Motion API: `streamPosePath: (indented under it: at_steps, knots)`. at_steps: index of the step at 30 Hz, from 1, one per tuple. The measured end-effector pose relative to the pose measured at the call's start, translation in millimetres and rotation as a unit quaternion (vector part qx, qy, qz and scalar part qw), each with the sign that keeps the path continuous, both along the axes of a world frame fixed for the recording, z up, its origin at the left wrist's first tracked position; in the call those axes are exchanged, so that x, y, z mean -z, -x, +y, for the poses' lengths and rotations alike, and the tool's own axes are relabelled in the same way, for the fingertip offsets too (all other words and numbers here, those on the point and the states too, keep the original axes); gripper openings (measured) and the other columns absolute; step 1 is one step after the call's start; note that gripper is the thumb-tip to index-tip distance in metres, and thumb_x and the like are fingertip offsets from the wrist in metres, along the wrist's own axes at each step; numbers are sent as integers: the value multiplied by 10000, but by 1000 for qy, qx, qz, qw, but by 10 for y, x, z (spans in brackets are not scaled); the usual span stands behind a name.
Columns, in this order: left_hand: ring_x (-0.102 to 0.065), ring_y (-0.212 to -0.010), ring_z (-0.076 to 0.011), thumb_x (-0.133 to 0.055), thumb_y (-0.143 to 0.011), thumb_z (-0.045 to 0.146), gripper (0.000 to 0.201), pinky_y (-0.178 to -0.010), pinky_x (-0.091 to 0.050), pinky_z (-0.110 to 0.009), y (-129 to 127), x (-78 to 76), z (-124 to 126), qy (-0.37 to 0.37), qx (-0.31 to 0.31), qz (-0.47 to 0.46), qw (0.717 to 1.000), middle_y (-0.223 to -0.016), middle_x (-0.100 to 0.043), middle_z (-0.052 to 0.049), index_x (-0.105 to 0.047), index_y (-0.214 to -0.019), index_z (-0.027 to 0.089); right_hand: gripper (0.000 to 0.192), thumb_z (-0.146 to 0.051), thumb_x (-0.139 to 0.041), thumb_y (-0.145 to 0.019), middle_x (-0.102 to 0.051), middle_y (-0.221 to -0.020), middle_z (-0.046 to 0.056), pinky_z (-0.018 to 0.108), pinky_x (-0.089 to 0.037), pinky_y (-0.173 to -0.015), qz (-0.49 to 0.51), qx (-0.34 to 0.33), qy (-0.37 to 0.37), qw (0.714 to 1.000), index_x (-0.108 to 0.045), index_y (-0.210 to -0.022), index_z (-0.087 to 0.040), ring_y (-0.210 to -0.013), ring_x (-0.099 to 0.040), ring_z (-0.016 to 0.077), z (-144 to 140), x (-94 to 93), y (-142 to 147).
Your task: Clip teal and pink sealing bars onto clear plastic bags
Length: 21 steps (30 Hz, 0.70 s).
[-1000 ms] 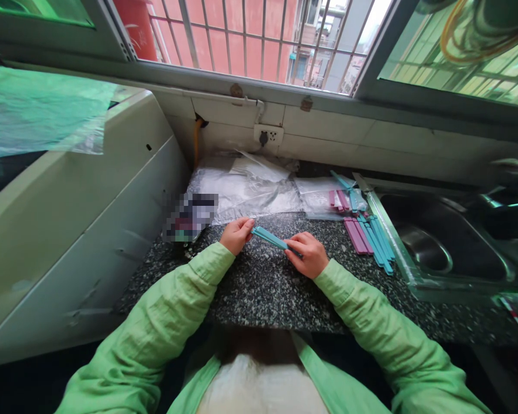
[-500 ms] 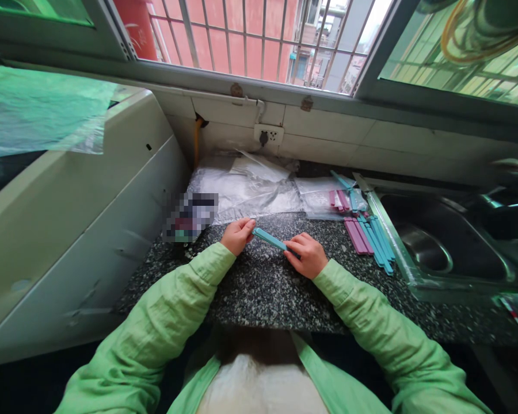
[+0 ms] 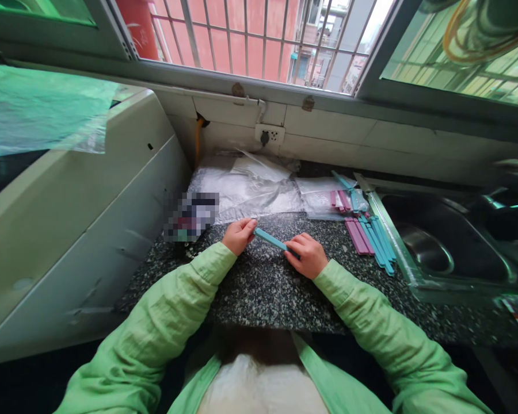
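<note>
We hold a teal sealing clip [image 3: 270,238] over the speckled worktop [image 3: 259,287], left hand [image 3: 238,236] pinching its far end, right hand [image 3: 305,255] closed around its near end. Spare pink and teal clips [image 3: 369,236] lie right of it, beside the sink [image 3: 440,247]. It looks light, rigid and smooth; we judge the ends best for gripping.

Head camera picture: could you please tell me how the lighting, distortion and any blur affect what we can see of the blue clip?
Head view: even daylight from the barred window, no hard shadows; wide-angle bending curves the window frame and sink edge; a pixelated patch hides something left of the hands; the blue clip between left hand and right hand is sharp.
</note>
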<state>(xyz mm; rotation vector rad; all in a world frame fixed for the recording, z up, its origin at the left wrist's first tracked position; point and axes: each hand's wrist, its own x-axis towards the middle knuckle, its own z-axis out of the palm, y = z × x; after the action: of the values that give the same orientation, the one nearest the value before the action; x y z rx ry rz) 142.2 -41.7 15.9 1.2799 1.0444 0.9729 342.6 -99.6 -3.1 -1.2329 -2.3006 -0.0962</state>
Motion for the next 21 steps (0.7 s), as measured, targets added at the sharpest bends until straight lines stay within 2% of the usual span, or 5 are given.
streamPosePath:
  at_steps: [8, 14, 17, 21]
  knots:
    - [-272, -325, -35, -570, -600, 591, 477, -340, -181, -193, -7, 5, 2, -7, 1, -7, 1000, -359, -303, 79, -352, -480, 184, 112, -232, -516, -772, -601, -705, 38, 271, -404, -633, -12, -11, -25, 1000, -614, -757, -180, -678, -467, 153, 15, 9, 8]
    - [-302, -347, -49, -474, -576, 726, 553, -351, -222, -205, 17, -6, 1, -46, -3, -11, 999, -387, -351, 62, -352, -508, 191, 97, -222, -529, -756, -609, -697, 27, 260, -411, -633, 20, 7, -57, 998, -617, -739, -185, -667, -476, 144, -9, -48, 17]
    - [-315, -381, -55, -459, -597, 720, 542, -369, -238, -211, 25, -6, -6, -69, 8, 2, 998, -430, -368, 59, -406, -549, 182, 102, -221, -529, -757, -609, -686, 23, 258, -413, -633, 28, 22, -69, 997, -619, -724, -186, -663, -481, 141, -20, -71, 28]
    - [-301, -432, -58, -532, -582, 662, 502, -413, -238, -214, 2, -23, -36, -89, 31, 44, 995, -450, -340, 68, -466, -582, 165, 100, -221, -530, -757, -604, -676, 21, 263, -409, -638, 22, 37, -75, 996, -618, -721, -190, -665, -483, 143, -33, -89, 58]
